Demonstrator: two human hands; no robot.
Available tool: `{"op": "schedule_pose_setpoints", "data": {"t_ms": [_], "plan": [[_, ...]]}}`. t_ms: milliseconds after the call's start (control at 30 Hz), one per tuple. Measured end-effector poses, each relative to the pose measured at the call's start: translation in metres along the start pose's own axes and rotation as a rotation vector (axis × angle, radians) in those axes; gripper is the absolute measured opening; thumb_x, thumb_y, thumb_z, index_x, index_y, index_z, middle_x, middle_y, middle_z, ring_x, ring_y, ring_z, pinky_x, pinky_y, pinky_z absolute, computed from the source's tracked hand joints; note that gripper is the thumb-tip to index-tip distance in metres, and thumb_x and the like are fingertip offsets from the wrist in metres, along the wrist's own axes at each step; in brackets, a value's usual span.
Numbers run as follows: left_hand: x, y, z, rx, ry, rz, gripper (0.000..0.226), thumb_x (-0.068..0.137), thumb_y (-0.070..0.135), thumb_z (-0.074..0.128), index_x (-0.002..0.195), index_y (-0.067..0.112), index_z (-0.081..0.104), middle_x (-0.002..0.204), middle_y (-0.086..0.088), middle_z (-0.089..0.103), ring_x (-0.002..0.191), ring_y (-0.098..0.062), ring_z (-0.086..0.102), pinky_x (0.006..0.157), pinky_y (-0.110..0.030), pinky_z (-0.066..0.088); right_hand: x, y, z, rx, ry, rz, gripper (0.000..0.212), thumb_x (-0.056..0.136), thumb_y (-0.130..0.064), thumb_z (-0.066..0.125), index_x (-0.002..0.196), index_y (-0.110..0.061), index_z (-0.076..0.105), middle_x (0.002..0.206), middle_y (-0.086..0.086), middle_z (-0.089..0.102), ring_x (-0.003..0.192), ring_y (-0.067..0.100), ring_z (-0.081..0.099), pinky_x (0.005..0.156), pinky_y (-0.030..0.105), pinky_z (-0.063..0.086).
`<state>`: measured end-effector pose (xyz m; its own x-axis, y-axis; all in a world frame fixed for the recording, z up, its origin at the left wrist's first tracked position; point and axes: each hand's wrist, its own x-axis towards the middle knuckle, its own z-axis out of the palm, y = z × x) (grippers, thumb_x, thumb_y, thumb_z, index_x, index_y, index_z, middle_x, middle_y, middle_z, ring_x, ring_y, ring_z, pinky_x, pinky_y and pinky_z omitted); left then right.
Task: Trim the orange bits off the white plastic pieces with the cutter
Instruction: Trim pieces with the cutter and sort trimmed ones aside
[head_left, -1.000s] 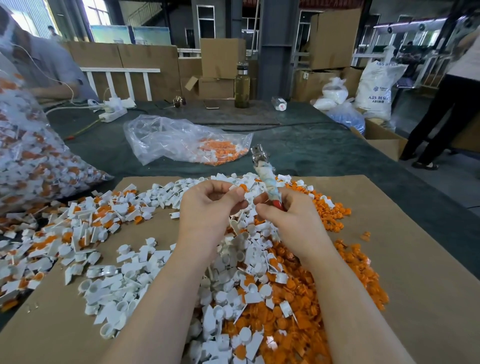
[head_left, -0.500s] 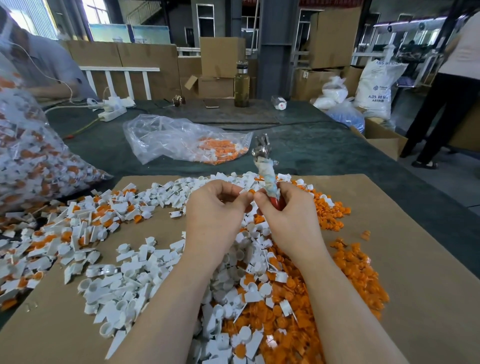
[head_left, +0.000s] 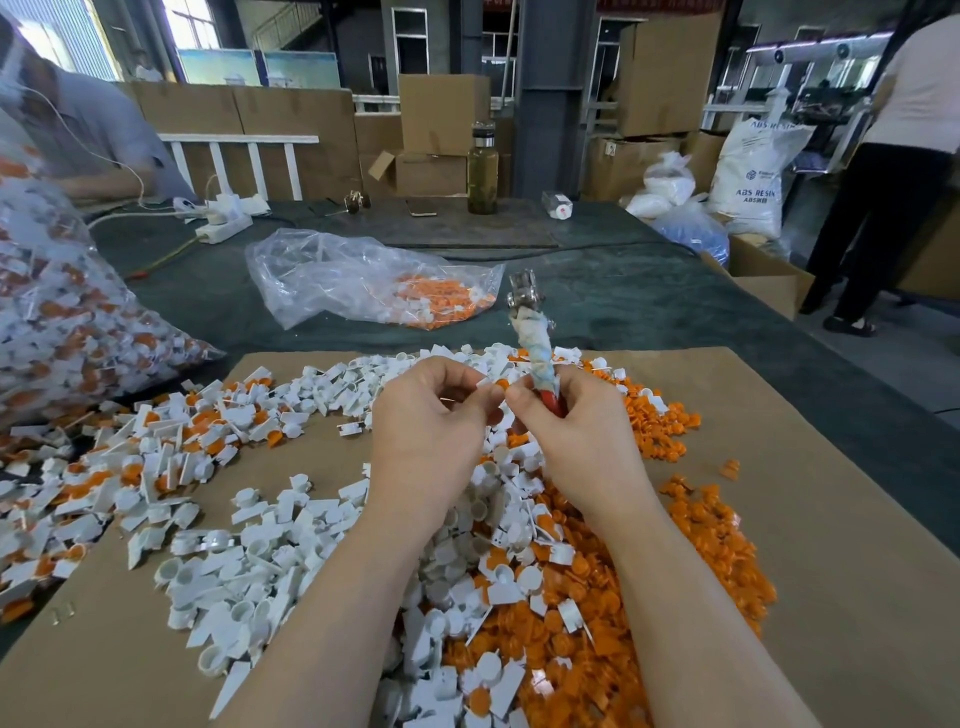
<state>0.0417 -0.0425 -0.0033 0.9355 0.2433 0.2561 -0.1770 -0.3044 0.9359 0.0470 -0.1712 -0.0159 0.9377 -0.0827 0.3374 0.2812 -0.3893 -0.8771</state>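
The left hand (head_left: 434, 415) is pinching a small white piece (head_left: 483, 383) between thumb and fingertips, holding it up just above the pile (head_left: 291, 540) on the cardboard (head_left: 831, 545). The right hand (head_left: 576, 431) is gripping the cutter (head_left: 537, 348) by its red, rag-wrapped handle, metal head pointing up and away from the piece. Both thumbs are meeting at the piece, so this is looking like the stage of working the orange bit loose or readying it; whether orange is still attached is too small to tell. Next, the cutter head is needing to swing down to the piece, or a fresh piece picking from the pile
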Motion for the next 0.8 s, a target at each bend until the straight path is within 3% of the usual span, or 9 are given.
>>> {"op": "schedule_pose_setpoints", "data": {"t_ms": [67,167,300,367,533,667,800], "plan": [[0.003,-0.001,-0.003,-0.118,-0.027,-0.073,0.012,0.085,0.012,0.076,0.078,0.017,0.067,0.068,0.004,0.073,0.066,-0.009,0.073,0.067,-0.025,0.057,-0.001,0.001,-0.007,0.056,-0.103,0.02,0.014,0.091,-0.028,0.065,0.082,-0.017,0.065,0.063,-0.009,0.053,0.057,0.003,0.048,0.057,0.021,0.042],[0.007,-0.001,-0.011,-0.37,-0.07,-0.175,0.009,0.088,0.004,0.07,0.082,0.008,0.066,0.066,0.0,0.071,0.064,-0.014,0.073,0.063,-0.02,0.057,-0.002,0.001,-0.017,0.055,-0.265,0.052,0.005,0.089,-0.025,0.067,0.086,-0.021,0.066,0.066,-0.012,0.053,0.061,0.001,0.05,0.063,0.022,0.04],[0.011,-0.002,-0.018,-0.479,-0.098,-0.202,0.007,0.088,0.003,0.068,0.082,0.006,0.065,0.064,0.001,0.071,0.062,-0.013,0.072,0.068,-0.021,0.06,-0.003,-0.002,-0.02,-0.001,-0.4,0.063,0.021,0.085,-0.027,0.069,0.096,-0.01,0.064,0.087,0.016,0.062,0.08,0.03,0.059,0.077,0.046,0.047],[0.013,-0.003,-0.018,-0.497,-0.096,-0.207,0.005,0.088,0.004,0.068,0.084,0.004,0.065,0.066,0.001,0.071,0.064,-0.013,0.072,0.074,-0.024,0.061,-0.004,-0.003,-0.02,-0.017,-0.443,0.068,0.02,0.087,-0.025,0.069,0.099,-0.01,0.063,0.097,0.019,0.064,0.09,0.034,0.061,0.086,0.051,0.047],[0.015,-0.005,-0.022,-0.538,-0.073,-0.192,0.007,0.087,0.003,0.068,0.081,0.007,0.066,0.067,0.001,0.07,0.064,-0.014,0.072,0.074,-0.024,0.061,-0.005,-0.002,-0.023,-0.062,-0.511,0.102,0.017,0.088,-0.029,0.068,0.1,-0.018,0.063,0.097,0.006,0.067,0.09,0.022,0.063,0.088,0.046,0.047],[0.016,-0.004,-0.024,-0.543,-0.074,-0.173,0.011,0.088,0.0,0.066,0.08,0.007,0.064,0.06,0.006,0.067,0.059,-0.01,0.07,0.07,-0.021,0.06,-0.005,-0.003,-0.022,-0.064,-0.554,0.096,0.016,0.082,-0.033,0.067,0.095,-0.026,0.062,0.085,-0.007,0.063,0.079,0.009,0.06,0.075,0.033,0.047],[0.016,-0.005,-0.025,-0.552,-0.06,-0.162,0.013,0.089,-0.003,0.064,0.08,0.006,0.064,0.06,0.007,0.068,0.058,-0.008,0.068,0.063,-0.017,0.057,-0.005,-0.002,-0.019,-0.134,-0.542,0.046,0.007,0.088,-0.021,0.065,0.09,-0.027,0.063,0.075,-0.011,0.059,0.069,0.007,0.055,0.069,0.032,0.044]]}}
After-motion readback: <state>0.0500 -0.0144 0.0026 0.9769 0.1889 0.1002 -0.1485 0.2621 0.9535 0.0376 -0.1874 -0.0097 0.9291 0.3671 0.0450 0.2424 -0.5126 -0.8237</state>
